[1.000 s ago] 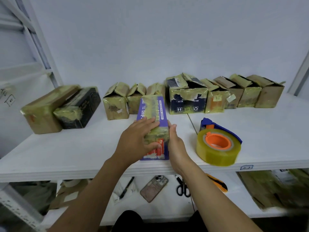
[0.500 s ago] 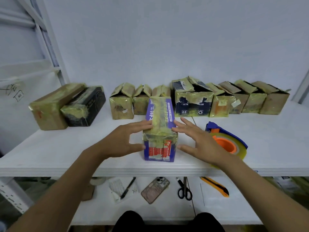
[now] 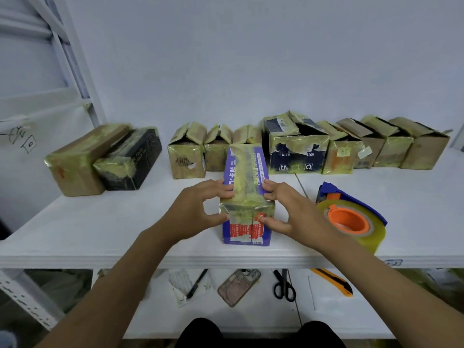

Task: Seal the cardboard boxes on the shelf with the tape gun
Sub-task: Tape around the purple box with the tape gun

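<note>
Two-handed, grips the purple box (image 3: 247, 189) at the front edge of the shelf (image 3: 100, 234), with left hand (image 3: 198, 209) and right hand (image 3: 293, 209) curled round its sides. Leaves the tape gun (image 3: 349, 218) lying just right of it.

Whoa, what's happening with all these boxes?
A person is gripping a purple cardboard box, already striped with yellowish tape, at the front of the white shelf. The left hand and right hand hold its two sides. The blue and orange tape gun lies just to the right, with nobody holding it. Along the back stands a row of small taped cardboard boxes, several with flaps open.
</note>
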